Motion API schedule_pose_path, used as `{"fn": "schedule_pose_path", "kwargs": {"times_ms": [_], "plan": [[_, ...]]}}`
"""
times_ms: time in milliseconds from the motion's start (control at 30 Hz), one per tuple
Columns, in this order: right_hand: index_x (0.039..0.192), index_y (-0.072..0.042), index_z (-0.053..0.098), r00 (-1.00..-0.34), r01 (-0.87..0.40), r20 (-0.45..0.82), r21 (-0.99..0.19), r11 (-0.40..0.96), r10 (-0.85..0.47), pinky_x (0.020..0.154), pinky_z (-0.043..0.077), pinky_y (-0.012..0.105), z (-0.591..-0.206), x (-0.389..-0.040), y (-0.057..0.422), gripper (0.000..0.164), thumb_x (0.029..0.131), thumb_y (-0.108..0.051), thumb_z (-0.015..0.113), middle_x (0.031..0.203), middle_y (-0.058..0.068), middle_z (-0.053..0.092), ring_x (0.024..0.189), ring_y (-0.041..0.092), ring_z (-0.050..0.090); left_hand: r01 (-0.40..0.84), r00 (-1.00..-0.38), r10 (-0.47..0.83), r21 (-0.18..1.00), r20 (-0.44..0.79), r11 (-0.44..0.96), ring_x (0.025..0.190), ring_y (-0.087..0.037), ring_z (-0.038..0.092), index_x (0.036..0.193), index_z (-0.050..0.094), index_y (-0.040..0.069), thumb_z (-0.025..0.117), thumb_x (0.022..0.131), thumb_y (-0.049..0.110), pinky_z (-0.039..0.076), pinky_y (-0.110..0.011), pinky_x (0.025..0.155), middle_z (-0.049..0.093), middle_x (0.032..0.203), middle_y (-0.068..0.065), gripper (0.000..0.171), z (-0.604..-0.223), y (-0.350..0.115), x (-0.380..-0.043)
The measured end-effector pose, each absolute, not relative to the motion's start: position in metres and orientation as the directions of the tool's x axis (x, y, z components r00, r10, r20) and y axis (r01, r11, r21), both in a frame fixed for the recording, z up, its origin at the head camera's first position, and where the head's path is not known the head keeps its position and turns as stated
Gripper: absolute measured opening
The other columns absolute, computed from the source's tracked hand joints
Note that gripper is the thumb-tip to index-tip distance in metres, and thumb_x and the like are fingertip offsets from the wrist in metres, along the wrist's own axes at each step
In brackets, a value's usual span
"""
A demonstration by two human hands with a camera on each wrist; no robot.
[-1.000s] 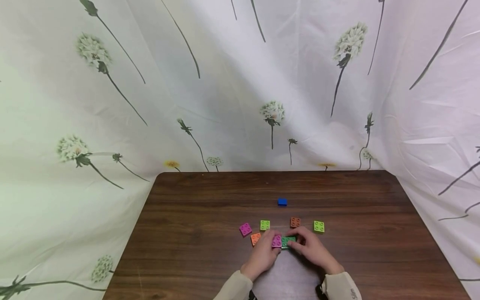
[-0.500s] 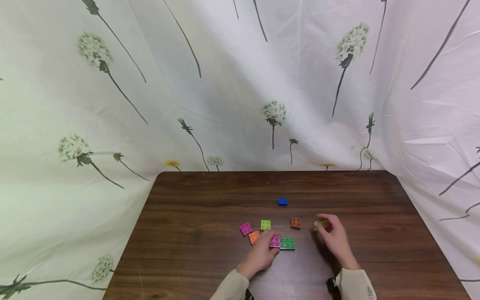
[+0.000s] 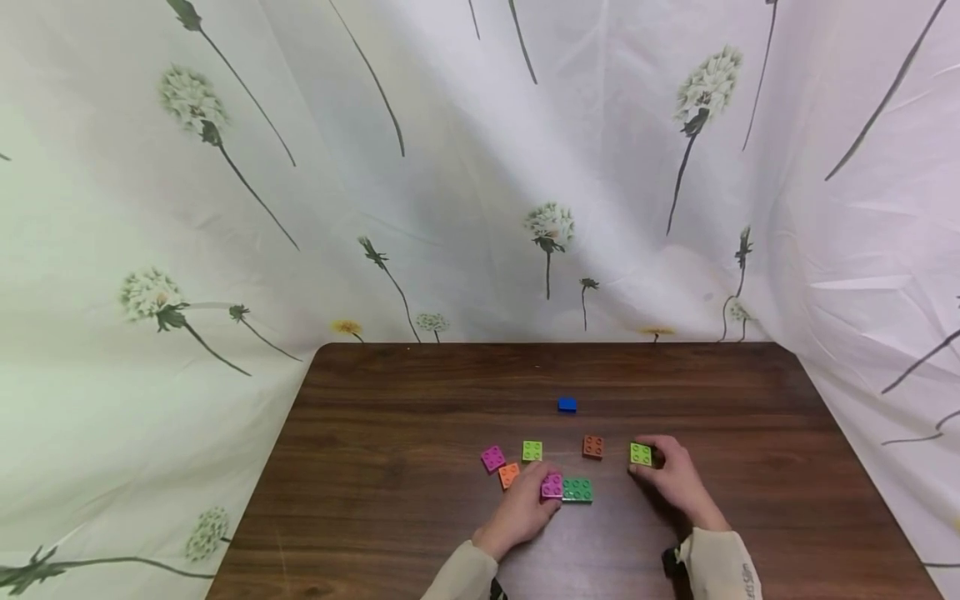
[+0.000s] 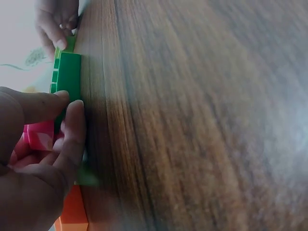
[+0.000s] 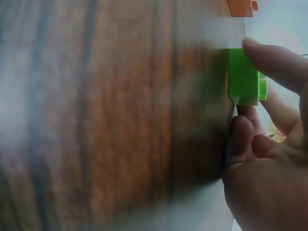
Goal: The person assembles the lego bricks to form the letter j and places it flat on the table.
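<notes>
Pinching lime brick: right fingers; right sleeve print includes "Slim".

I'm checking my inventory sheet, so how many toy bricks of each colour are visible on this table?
Pink bricks: 2
Lime bricks: 2
Blue brick: 1
Orange brick: 1
Brown brick: 1
Green brick: 1
Total: 8

Small dark lettering stood on the pale right sleeve, toward its outer side. It ran lengthwise along the arm, so it lay sideways in the head view. "Slim" came out clearest; the letters ahead of it looked like "ets", but they were blurred and how the wording began could not be made out.
</notes>
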State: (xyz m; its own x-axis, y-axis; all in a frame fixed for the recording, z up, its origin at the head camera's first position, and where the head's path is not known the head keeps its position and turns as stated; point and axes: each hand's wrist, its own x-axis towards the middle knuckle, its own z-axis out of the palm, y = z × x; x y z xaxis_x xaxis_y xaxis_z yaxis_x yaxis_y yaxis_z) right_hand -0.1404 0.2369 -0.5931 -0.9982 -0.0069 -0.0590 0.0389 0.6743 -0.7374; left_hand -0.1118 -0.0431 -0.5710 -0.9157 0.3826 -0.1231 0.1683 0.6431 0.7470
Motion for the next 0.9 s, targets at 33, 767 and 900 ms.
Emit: {"fn": "schedule_pose_path", "kwargs": {"times_ms": [33, 767, 900], "plan": [[0.121, -0.001, 0.062, -0.998, 0.035, -0.06, -0.73, 0.682, -0.013, 0.089, 0.041, 0.047, -0.5933, -0.1407, 0.2373, 0.044, 0.08, -0.013, 0.076, 0.122, 0.022, 0.057, 0.11, 0.035, 0.051, 0.168, -0.916, 0.381, 0.748, -0.122, 0.642, 0.102, -0.012, 0.057, 0.119, 0.059, 0.013, 0.071, 0.084, 0.009, 0.049, -0.033, 0.089, 0.059, 0.111, 0.001, 0.037, -0.5711, -0.043, -0.1118], [0.121, -0.002, 0.059, -0.988, 0.115, -0.155, -0.731, 0.672, 0.0, 0.082, 0.041, 0.037, -0.5906, -0.1391, 0.2404, 0.042, 0.085, -0.017, 0.072, 0.119, 0.018, 0.058, 0.103, 0.029, 0.051, 0.15, -0.915, 0.379, 0.758, -0.137, 0.634, 0.1, -0.011, 0.057, 0.116, 0.06, 0.013, 0.072, 0.084, 0.01, 0.048, -0.033, 0.088, 0.059, 0.108, 0.003, 0.035, -0.5729, -0.0429, -0.1132], [0.12, -0.001, 0.058, -0.989, 0.107, -0.149, -0.746, 0.657, -0.009, 0.08, 0.042, 0.035, -0.5878, -0.1367, 0.2382, 0.04, 0.086, -0.016, 0.071, 0.115, 0.017, 0.059, 0.099, 0.026, 0.053, 0.146, -0.915, 0.377, 0.757, -0.141, 0.637, 0.098, -0.009, 0.056, 0.116, 0.06, 0.013, 0.072, 0.084, 0.01, 0.048, -0.032, 0.086, 0.058, 0.107, 0.004, 0.034, -0.5721, -0.0426, -0.113]]}}
